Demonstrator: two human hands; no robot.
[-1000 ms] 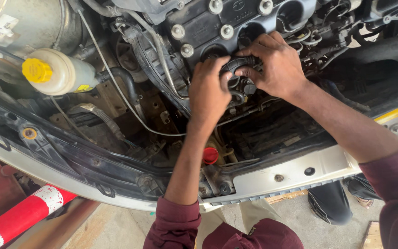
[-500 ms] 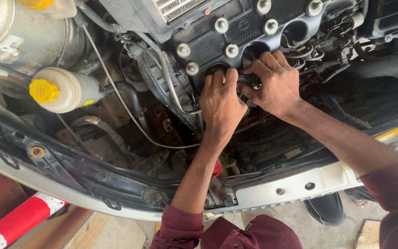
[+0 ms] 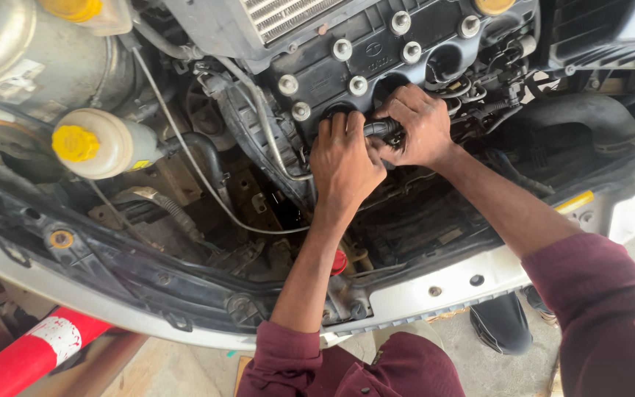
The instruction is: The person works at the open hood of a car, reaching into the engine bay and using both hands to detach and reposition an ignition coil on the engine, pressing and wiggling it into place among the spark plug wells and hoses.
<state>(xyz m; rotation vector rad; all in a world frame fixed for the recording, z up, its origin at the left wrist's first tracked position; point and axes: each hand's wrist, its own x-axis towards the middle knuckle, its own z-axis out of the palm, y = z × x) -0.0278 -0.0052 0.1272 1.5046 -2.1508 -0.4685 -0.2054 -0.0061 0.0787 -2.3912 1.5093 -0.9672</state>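
Under the open engine bay [image 3: 185,309], I see my left hand [image 3: 345,163] and right hand [image 3: 419,126] both closed around a black hose fitting [image 3: 382,129].

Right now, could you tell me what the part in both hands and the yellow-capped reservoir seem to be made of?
Black part: likely matte plastic or rubber; dull, mostly hidden by the left hand and right hand. Reservoir: translucent whitish plastic, glossy yellow plastic cap.

Left of your hands: white reservoir [image 3: 115,143] with yellow cap [image 3: 75,142] | below them: red cap [image 3: 339,262] | far lower left: red-and-white pole [image 3: 34,349]
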